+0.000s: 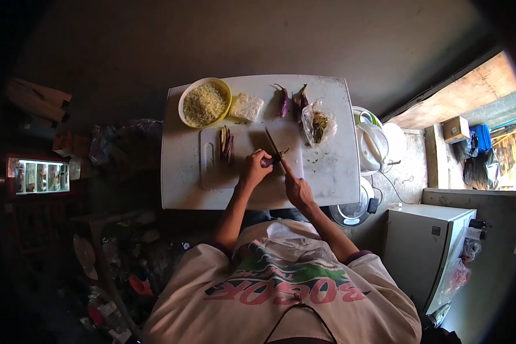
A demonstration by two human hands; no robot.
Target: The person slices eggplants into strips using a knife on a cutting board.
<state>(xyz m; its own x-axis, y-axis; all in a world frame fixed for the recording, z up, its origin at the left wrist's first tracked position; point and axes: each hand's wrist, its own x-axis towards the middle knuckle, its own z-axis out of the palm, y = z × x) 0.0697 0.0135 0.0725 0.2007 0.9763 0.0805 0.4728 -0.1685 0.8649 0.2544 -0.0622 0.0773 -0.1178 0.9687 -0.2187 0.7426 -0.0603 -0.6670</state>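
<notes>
My left hand (255, 167) is closed around a purple eggplant (266, 163) above the cutting board (212, 179). My right hand (296, 188) grips a knife (271, 141), its blade pointing away from me and crossing close to the eggplant's stem end. Whether the edge touches the eggplant I cannot tell. Long cut eggplant strips (227, 147) lie on the left part of the board. Two more eggplants, one slim (283, 103) and one darker (303, 98), rest toward the far side of the table.
A yellow bowl (228, 94) of pale shredded food stands at the far left of the white table (180, 192), beside a clear plastic packet (247, 107). A plastic bag with greens (319, 127) lies right of the board. Green scraps are scattered nearby. A white refrigerator (415, 241) stands at right.
</notes>
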